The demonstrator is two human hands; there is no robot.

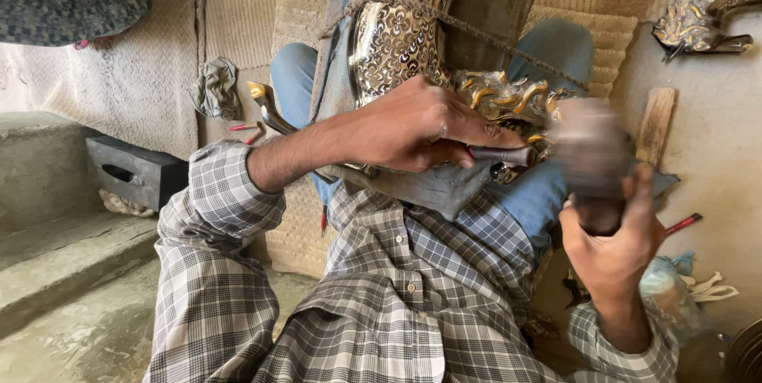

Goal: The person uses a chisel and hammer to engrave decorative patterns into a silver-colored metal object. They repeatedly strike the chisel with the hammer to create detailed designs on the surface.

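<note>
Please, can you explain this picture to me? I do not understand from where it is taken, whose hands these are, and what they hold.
The one picture comes from a camera on the person's head, looking down at their own arms and lap. The left hand grips a thin metal punch, its tip against an ornate engraved metal vessel that a rope ties over the legs. The right hand holds a hammer, blurred by motion. On the floor lie a crumpled cloth, a wooden stick and a dark box.

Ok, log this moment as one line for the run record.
left hand: grips punch tool against ornate metal piece | right hand: holds hammer, blurred | ornate metal piece: on lap, roped
</note>
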